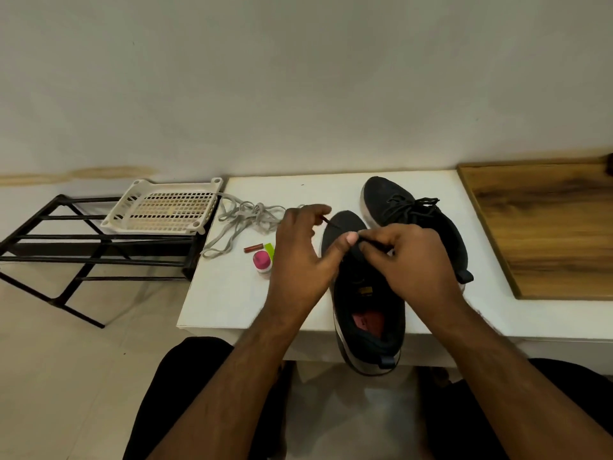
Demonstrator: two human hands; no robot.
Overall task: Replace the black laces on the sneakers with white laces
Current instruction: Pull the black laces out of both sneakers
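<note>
The near sneaker (368, 293) overhangs the white bench's (232, 300) front edge, heel toward the person. Both hands pinch its black lace (331, 223): left hand (300, 260) an end, right hand (408, 260) at the eyelets. White laces (242, 217) lie far-left; no readable writing.
</note>
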